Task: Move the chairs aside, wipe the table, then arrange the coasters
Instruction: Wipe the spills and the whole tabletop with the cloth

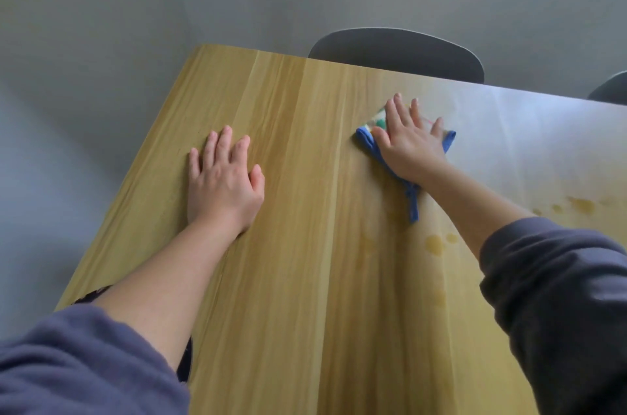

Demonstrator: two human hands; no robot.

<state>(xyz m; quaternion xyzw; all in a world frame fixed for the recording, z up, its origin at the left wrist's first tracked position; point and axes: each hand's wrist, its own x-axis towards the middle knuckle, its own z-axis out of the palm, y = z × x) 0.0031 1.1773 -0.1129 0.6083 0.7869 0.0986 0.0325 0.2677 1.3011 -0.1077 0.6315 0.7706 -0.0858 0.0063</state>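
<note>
Head view: your left grip (224, 177) lies flat on the wooden bench (298, 295), fingers straight and slightly spread, holding nothing. Your right grip (410, 143) presses flat, fingers spread, on a blue-edged cloth (368, 141) near the bench's far edge. Wet spots (436, 243) sit just beside your right forearm. 1 chair (397, 53) stands at the far edge, a 2nd chair (610, 90) at the right.

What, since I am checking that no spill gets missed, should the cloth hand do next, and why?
Probably draw the right hand, pressed flat on the cloth, back toward the body. Yellowish wet spots lie unwiped on the table, nearer than the cloth and beside the right forearm. The left hand rests flat, apparently as a brace.
</note>
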